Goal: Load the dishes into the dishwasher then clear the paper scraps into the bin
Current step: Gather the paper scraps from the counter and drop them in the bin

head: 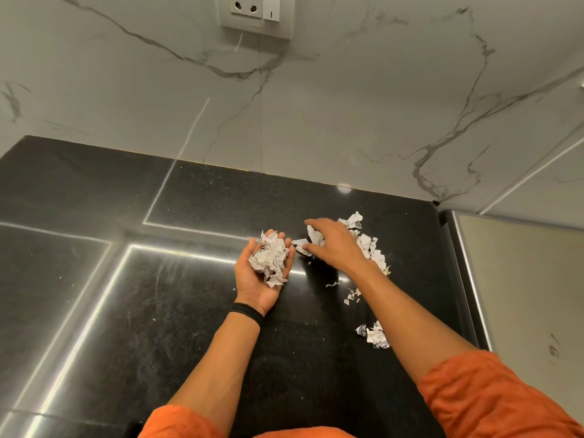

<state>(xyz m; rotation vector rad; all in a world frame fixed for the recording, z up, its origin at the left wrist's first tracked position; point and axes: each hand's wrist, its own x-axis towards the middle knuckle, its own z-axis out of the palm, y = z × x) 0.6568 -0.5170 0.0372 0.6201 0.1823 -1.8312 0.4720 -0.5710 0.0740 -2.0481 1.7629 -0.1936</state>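
Paper phase by the look of it; no dishes, dishwasher or bin in view. Landmark: main pile [368, 246] of torn scraps near the back right corner of the black countertop [158, 311]. Left hand [264, 276] sits just left of the pile, palm up, fingers close together and curled lightly up round a wad [268, 259] of collected paper. My read: it's acting as the collection tray, parked close so each transfer is short. Right hand [336, 245] is over the pile's left edge, palm down, forearm crossing the pile's near side. Its fingers [311, 222] are spread and bent down around one scrap [314, 236], thumb on the near side of it. Touching the scrap for sure, but can't tell whether the pinch has actually closed. Left to pick up: the pile itself, small bits [351, 294] on its near side, and a near cluster [375, 336] further toward the person. A steel panel [505, 295] stands right of the pile; can't tell what appliance it is. Wall socket [257, 12] is high behind and left of the pile. Risk: the wad is heaped and loosely cupped, so pieces may spill if more is added.
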